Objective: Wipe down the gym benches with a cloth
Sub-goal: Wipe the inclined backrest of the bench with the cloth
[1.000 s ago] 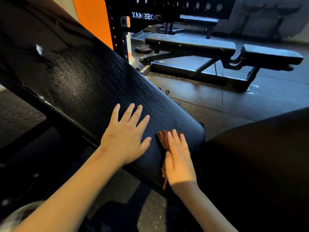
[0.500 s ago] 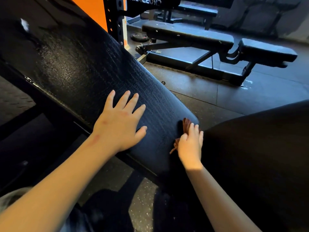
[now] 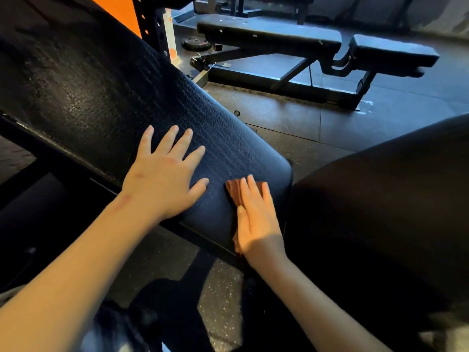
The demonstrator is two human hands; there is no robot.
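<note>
Under our right hand (image 3: 256, 219), fingers straight and together, the brown cloth (image 3: 234, 190) slides back from the end edge onto the bench pad (image 3: 127, 97); just beside, our left hand (image 3: 165, 179) lies spread, bracing. This end seems nearly wiped.

The bench pad (image 3: 121, 92) is black vinyl with a pebbled, cracked grain and a dull sheen. On its lower end, the cloth (image 3: 233, 191) is rust-brown fabric, matt, lying in soft ridges. Beyond the pad, the floor (image 3: 279, 118) is matt speckled rubber and the rack upright (image 3: 152, 29) is black painted metal.
</note>
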